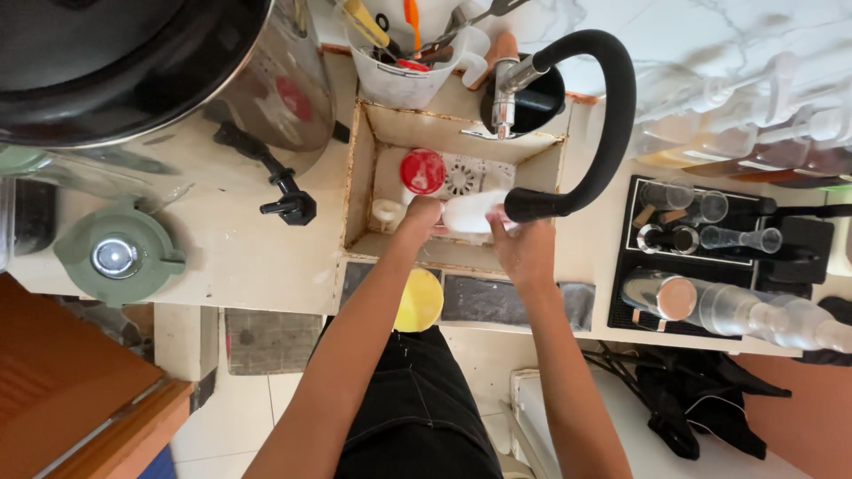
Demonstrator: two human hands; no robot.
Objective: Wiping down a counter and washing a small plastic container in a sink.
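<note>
Both my hands reach into a small square sink (361,177). A white container (470,213) lies on its side between them, just under the spout end of a black flexible tap hose (612,115). My left hand (420,215) grips its left end. My right hand (524,248) holds its right end, next to the hose tip. Behind my left hand stands a red round lid (423,170), and a small white cup (387,211) sits at the sink's left side. The sink drain (461,180) shows beyond the container.
A large steel urn (266,98) with a black spigot (288,200) stands at the left, with a green blender lid (118,253) beside it. A white utensil jug (404,66) is behind the sink. A black mat (710,266) with glasses and shakers lies at the right. A yellow disc (419,300) sits at the counter's front edge.
</note>
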